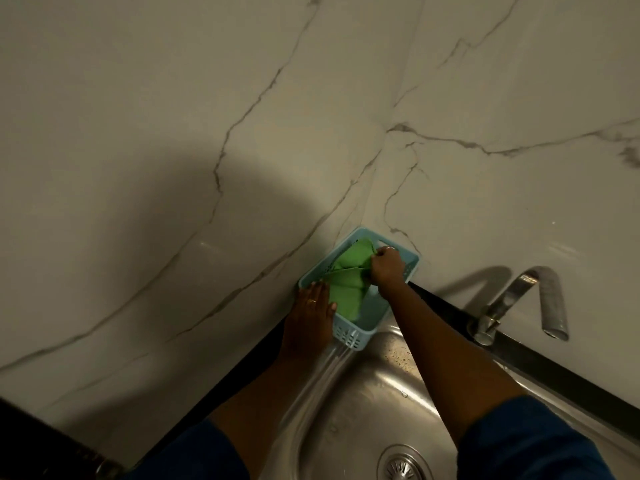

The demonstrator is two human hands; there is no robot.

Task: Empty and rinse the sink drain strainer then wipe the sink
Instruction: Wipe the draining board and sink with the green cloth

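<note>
Sink [363, 393] sits at bottom middle. Right hand [388, 266] pinches the green cloth [346, 289] in the blue basket [346, 332] above it; left hand [313, 306] lies flat against the basket's side.

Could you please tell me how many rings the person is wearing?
2: one on the left hand touching the basket, one on the right hand gripping the green cloth. Hidden fingers may carry more.
</note>
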